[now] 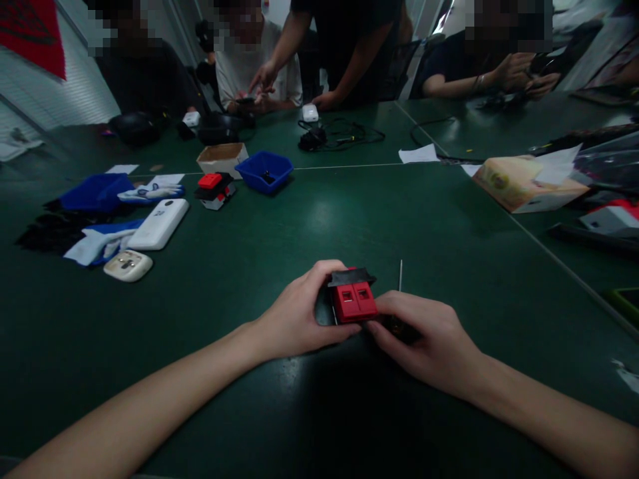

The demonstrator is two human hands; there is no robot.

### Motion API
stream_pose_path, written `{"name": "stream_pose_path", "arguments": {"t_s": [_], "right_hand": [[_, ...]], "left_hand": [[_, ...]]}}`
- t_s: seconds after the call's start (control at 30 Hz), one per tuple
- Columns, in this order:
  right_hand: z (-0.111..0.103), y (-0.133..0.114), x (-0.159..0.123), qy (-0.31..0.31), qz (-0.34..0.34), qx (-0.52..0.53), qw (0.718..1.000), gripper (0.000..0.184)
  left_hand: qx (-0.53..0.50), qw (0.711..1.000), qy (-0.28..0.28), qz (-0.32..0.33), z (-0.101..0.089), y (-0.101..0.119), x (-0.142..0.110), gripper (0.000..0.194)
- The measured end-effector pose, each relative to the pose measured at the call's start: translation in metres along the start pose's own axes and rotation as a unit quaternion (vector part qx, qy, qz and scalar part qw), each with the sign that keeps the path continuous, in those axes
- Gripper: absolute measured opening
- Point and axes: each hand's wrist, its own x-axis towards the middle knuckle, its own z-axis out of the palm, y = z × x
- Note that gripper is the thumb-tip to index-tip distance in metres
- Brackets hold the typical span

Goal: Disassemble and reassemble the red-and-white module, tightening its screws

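Left hand [299, 313] is gripping the red block [355, 307] between thumb and fingers, with the black piece [352, 277] lying across its far upper edge and two square openings facing the wearer. Right hand [429, 339] is closing around a thin-shafted tool [400, 276], its shaft pointing away past the knuckles and its handle mostly hiding under the fingers, while the index finger and thumb are reaching the block's right lower corner. The block is sitting between both hands, above the green table [309, 399]; whether its underside is touching the surface, I cannot tell.

What is looking risky is the right hand's double duty: with the tool occupying the palm, the fingertips are having little room, so a push at that corner could be twisting the block out of the left grip. A loose black piece could be sliding off if the left fingers are pressing unevenly, and a turning wrist could be swinging the bare shaft into the block or the left fingers
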Motion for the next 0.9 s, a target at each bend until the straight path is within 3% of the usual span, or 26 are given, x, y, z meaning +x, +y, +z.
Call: {"name": "stream_pose_path", "arguments": {"t_s": [0.43, 0.77, 0.9], "right_hand": [[-0.0041, 0.0018, -0.0014, -0.002, -0.012, 0.005, 1.0, 0.014], [-0.0056, 0.002, -0.0012, 0.004, -0.016, 0.005, 1.0, 0.014], [-0.0077, 0.0081, -0.0022, -0.019, -0.019, 0.002, 1.0, 0.013]], "left_hand": [[-0.008, 0.999, -0.047, 0.02, -0.0063, -0.0055, 0.0017, 0.084], [-0.011, 0.999, -0.023, 0.028, -0.0028, -0.0019, 0.0018, 0.074], [-0.024, 1.0, -0.003, 0.014, -0.0011, 0.0003, 0.0008, 0.069]]}}
